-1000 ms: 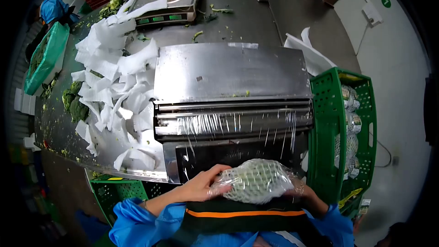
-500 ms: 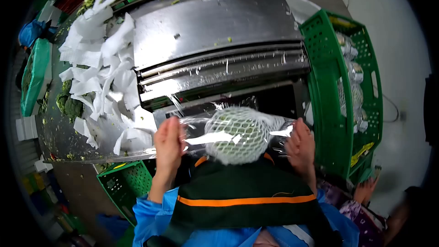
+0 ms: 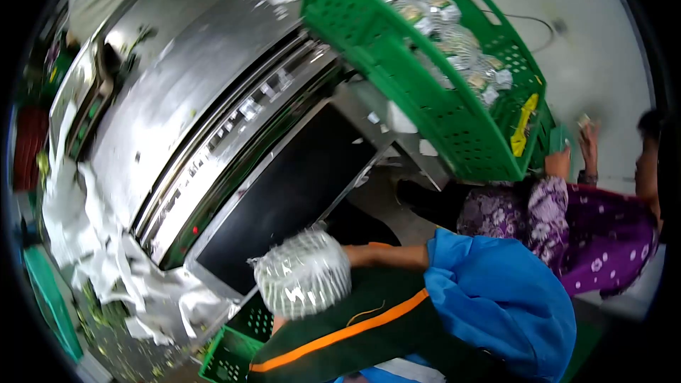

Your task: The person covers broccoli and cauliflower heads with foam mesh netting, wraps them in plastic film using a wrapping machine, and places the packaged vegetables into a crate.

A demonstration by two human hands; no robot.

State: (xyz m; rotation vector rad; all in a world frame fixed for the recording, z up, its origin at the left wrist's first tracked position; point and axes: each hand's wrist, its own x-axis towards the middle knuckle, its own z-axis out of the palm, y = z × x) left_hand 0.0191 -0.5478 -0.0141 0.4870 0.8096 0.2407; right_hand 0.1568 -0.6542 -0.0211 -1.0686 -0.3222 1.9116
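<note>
A round pale vegetable in a white foam net, wrapped in shiny clear film (image 3: 301, 273), is held up in front of my dark apron. My right hand (image 3: 358, 256) reaches it from the right, gripping its far side; the package hides the fingers. Only a sliver of my left hand (image 3: 279, 324) shows, pressed against the underside of the package. Beyond it lies the film-wrapping machine, with a flat black plate (image 3: 291, 191) and a metal top (image 3: 191, 78).
Several similar wrapped packages (image 3: 454, 42) fill a green crate (image 3: 418, 99) at the upper right, with a yellow strip (image 3: 523, 125). White foam nets (image 3: 99, 241) are heaped at left. Another green crate (image 3: 230, 354) sits below. A person in purple patterned clothing (image 3: 596, 241) is at right.
My view has turned right towards the crate. The film, stretched between my two hands before, is now folded around the netted vegetable, and my hands have come together on it.
</note>
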